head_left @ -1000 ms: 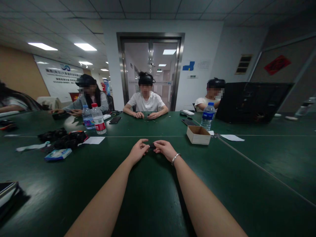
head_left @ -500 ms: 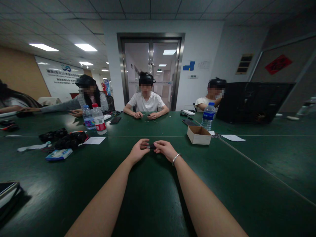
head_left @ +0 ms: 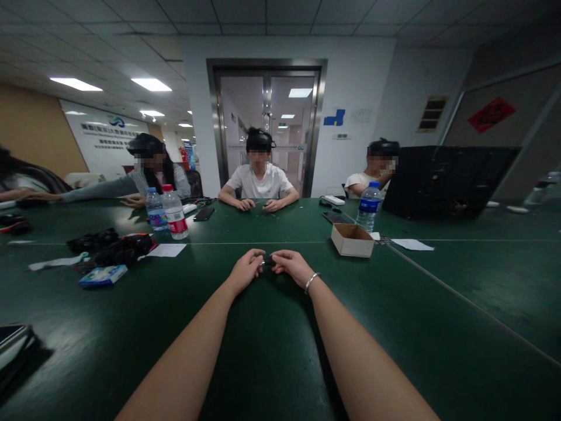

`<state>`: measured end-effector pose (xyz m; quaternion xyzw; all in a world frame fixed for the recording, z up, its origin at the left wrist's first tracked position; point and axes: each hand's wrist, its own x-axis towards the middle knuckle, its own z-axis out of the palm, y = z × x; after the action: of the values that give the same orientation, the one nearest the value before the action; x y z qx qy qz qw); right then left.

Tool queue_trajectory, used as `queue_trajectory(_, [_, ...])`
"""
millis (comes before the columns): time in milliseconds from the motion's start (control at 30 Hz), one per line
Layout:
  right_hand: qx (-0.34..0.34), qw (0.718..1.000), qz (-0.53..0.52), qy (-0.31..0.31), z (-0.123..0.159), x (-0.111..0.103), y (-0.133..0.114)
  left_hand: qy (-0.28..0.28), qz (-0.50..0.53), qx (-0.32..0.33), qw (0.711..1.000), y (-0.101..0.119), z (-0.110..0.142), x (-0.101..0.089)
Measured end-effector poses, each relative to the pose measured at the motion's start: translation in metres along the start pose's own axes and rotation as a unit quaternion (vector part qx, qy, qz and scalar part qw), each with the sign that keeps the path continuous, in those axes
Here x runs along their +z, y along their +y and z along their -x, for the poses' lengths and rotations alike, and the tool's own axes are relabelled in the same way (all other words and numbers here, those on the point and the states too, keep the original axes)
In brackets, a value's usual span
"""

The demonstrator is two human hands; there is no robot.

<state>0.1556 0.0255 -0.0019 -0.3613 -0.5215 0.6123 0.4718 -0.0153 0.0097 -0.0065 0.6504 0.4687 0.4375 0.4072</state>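
My left hand (head_left: 245,270) and my right hand (head_left: 294,267) meet over the dark green table (head_left: 272,351), fingertips pinched together on a small black object (head_left: 269,262) held between them. It is too small and dark to name. A silver bracelet (head_left: 311,282) circles my right wrist. Both forearms stretch forward from the bottom of the view.
A small open cardboard box (head_left: 352,239) sits just right of my hands. Water bottles (head_left: 174,211) and black gear (head_left: 118,248) lie at left, another bottle (head_left: 368,206) and a black laptop lid (head_left: 442,181) at right. Three people sit across the table, and an arm shows at far left.
My hands stay pinched on the small black object, barely shifting. The person at the left has reached an arm out along the table.
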Motion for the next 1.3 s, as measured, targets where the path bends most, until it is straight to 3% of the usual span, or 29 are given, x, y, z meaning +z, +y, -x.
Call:
queue_trajectory(233, [-0.004, 1.0, -0.001, 0.002, 0.001, -0.0001, -0.0009, 0.003, -0.029, 0.025, 0.999, 0.004, 0.0027, -0.0001])
queue_trajectory(700, [0.0, 1.0, 0.004, 0.008, 0.0018, 0.0014, -0.0033, 0.038, -0.008, 0.009, 0.999, 0.0027, 0.0018, -0.0003])
queue_trajectory(900, [-0.001, 1.0, -0.001, 0.006, 0.0014, 0.0007, -0.0021, 0.016, -0.01, 0.028, 0.999, 0.0, 0.0007, -0.0005])
queue_trajectory(1100, [0.0, 1.0, -0.003, 0.005, 0.0021, 0.001, -0.0031, 0.041, 0.007, 0.012, 0.999, -0.0007, 0.0, 0.0005])
queue_trajectory(1300, [0.001, 1.0, -0.004, 0.001, 0.0011, 0.001, -0.0027, 0.026, -0.013, 0.021, 0.999, 0.0006, 0.001, -0.0002])
